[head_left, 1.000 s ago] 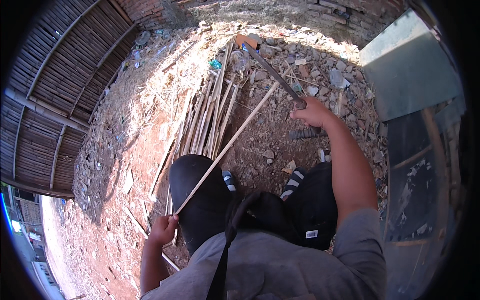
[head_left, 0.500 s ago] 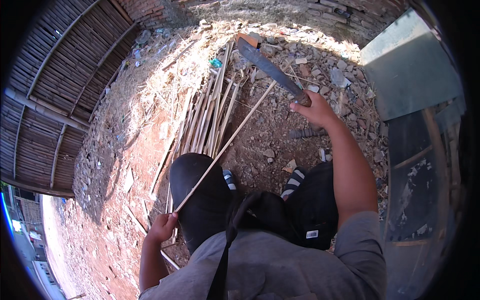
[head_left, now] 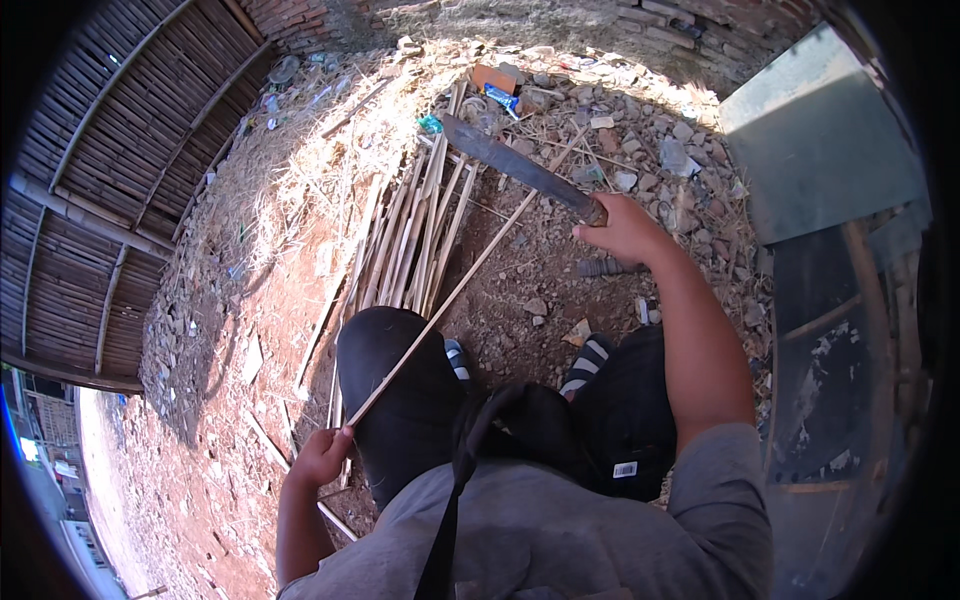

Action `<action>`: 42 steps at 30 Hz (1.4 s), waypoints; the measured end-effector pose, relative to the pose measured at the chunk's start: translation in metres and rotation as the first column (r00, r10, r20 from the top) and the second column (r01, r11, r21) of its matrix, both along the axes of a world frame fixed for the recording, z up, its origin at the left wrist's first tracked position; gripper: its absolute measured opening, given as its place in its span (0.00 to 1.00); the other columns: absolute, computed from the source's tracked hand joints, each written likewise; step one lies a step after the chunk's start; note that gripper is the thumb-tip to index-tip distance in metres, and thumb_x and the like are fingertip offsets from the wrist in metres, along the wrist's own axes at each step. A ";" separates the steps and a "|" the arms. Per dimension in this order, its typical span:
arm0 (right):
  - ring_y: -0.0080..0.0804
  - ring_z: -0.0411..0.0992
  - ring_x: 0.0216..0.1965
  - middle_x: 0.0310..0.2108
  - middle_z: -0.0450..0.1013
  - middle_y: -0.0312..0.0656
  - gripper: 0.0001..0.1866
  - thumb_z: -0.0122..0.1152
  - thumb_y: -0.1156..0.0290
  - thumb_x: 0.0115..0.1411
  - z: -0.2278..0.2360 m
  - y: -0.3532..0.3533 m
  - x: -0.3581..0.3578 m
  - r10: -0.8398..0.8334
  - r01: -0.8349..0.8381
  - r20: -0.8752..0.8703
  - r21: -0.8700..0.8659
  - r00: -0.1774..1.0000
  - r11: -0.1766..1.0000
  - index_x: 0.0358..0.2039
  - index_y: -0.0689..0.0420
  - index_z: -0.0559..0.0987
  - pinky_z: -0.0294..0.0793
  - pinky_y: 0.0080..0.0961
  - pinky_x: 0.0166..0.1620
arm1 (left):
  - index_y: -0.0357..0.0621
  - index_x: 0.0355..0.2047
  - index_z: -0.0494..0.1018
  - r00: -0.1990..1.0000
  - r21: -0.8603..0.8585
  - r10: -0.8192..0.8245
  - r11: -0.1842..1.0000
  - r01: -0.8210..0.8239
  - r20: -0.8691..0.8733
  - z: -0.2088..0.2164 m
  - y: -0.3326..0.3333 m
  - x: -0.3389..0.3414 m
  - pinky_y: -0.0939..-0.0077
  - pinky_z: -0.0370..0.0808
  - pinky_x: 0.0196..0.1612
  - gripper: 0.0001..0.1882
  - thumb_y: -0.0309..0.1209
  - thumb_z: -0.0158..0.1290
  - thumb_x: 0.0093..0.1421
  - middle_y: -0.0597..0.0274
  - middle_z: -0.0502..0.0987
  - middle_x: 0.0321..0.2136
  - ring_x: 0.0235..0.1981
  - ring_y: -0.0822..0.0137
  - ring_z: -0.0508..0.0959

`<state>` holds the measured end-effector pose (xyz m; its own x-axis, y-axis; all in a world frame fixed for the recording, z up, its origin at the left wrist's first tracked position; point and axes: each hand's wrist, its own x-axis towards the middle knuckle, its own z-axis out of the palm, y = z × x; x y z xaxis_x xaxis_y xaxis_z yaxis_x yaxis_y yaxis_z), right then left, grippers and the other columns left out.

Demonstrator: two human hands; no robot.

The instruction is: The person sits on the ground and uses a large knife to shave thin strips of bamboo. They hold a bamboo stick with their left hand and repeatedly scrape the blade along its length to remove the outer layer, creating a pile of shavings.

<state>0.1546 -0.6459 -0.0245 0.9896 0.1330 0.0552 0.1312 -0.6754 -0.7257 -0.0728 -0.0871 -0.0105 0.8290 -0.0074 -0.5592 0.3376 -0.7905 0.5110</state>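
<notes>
My right hand (head_left: 622,232) is closed round the handle of a machete (head_left: 520,167), whose broad dark blade points up and to the left over the rubble. The blade crosses the far part of a long thin bamboo strip (head_left: 450,298); whether they touch I cannot tell. My left hand (head_left: 322,455) grips the near end of that strip beside my left knee. From there the strip slants over the knee, away and to the right. Beyond the knee lies a bundle of split bamboo strips (head_left: 405,235) on the ground.
A dark ribbed cylindrical piece (head_left: 605,267) lies below my right hand. Stones and litter, with a blue wrapper (head_left: 501,97), cover the ground ahead. A brick wall (head_left: 560,28) stands behind, a bamboo-slat wall (head_left: 100,110) at left, and a grey-green panel (head_left: 825,140) at right.
The machete's tip has swung left and a little nearer, uncovering the blue wrapper. My left hand and the bamboo strip have hardly moved.
</notes>
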 end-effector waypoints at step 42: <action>0.40 0.77 0.33 0.29 0.77 0.46 0.23 0.69 0.59 0.56 0.046 0.016 -0.020 0.030 -0.049 -0.248 -0.072 0.968 0.996 0.48 0.59 0.79 0.72 0.39 0.37 | 0.32 0.25 0.78 0.989 0.098 -0.020 0.995 0.005 0.148 0.000 -0.014 -0.007 0.58 0.75 0.34 0.33 0.53 0.46 0.69 0.46 0.79 0.19 0.26 0.53 0.82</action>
